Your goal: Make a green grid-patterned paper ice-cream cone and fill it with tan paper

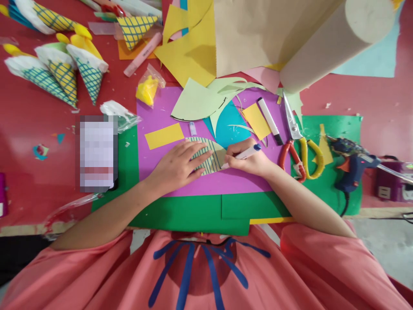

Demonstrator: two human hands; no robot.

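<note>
no readable text, pink marker [143,55], print illegible

striped pale-green paper [217,156], plain purple sheet [148,160]

In front of me stretches a red tabletop [338,97], with a pale strip along its near edge [383,212]. Past that edge, to my right, I see grey floor [392,243]; to my left, a dark patch [14,254]. Soft-edged shadows fall across the surface.

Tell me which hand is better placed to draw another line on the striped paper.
Right, most likely: the right hand already holds the marker by the striped paper, while the left hand lies spread across its stripes.
</note>
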